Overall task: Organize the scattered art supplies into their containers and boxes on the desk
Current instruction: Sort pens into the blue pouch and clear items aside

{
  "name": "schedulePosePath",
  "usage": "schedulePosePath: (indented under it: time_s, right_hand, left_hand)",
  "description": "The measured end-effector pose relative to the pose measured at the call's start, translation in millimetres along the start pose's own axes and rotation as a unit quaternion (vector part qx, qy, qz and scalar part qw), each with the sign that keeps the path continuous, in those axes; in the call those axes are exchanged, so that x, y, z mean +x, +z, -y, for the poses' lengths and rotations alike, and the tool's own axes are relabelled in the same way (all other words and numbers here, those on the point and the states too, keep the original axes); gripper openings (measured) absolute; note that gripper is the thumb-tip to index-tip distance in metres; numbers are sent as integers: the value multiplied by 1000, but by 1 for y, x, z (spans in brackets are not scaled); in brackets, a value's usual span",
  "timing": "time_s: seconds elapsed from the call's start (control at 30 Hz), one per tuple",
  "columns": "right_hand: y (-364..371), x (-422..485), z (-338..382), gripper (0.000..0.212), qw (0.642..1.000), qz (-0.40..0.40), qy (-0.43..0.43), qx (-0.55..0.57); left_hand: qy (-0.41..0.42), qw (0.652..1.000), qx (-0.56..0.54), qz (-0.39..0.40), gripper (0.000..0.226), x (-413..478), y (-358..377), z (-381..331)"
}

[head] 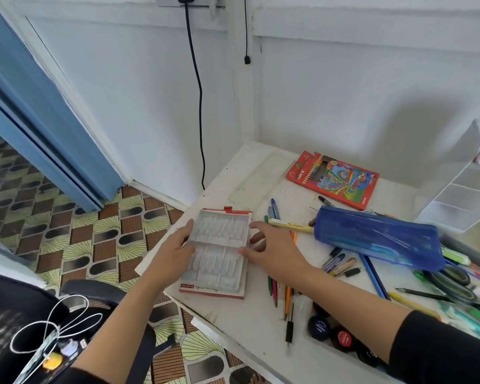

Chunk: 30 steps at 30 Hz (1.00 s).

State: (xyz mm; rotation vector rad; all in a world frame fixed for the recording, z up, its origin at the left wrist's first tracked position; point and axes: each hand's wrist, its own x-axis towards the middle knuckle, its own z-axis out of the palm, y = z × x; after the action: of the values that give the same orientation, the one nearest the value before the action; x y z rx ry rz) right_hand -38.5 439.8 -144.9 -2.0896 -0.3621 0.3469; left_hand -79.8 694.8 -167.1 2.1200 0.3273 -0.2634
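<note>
A white plastic tray with empty slots sits in a red-edged box (218,253) at the desk's left corner. My left hand (175,252) grips the tray's left side. On its right side, my right hand (272,249) holds it, thumb on top. A blue pencil case (377,241) lies to the right over loose pens and pencils (281,286). A red coloured-pencil box (333,180) rests further back. Small paint pots (330,331) stand near the front edge.
A white compartment organizer (460,189) stands at the far right. A clear flat lid (257,177) lies behind the tray box. More pens, tape rolls and markers (455,284) crowd the right. A black chair (20,322) with a white cable is at lower left.
</note>
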Motion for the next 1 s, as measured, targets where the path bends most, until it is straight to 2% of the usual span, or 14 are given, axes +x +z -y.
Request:
schedulePosePath:
  time_s: [0.1,0.23,0.33,0.47,0.67,0.83,1.0]
  right_hand:
    - [-4,6,0,42,1000,-11,15,5]
    - [-16,16,3,21,997,-57,-10,-41]
    - [-31,21,3,13,992,-94,-30,-81]
    - [-51,22,-5,8,987,-125,-43,-90]
    - [-91,3,-24,9,983,-169,-27,-66]
    - [-118,-22,-39,8,976,-217,-2,-17]
    - [-128,-32,-44,13,969,-242,25,45]
  left_hand:
    - [8,1000,15,-22,53,-1,-3,-14]
    - [85,989,92,-79,50,0,3,-47]
    - [146,977,127,-86,41,19,13,-73]
    - [186,958,200,-92,37,58,35,-106]
    - [134,914,382,-16,78,117,77,-139]
    - [105,919,380,-18,85,139,85,-144]
    - [103,935,335,-50,77,135,85,-152]
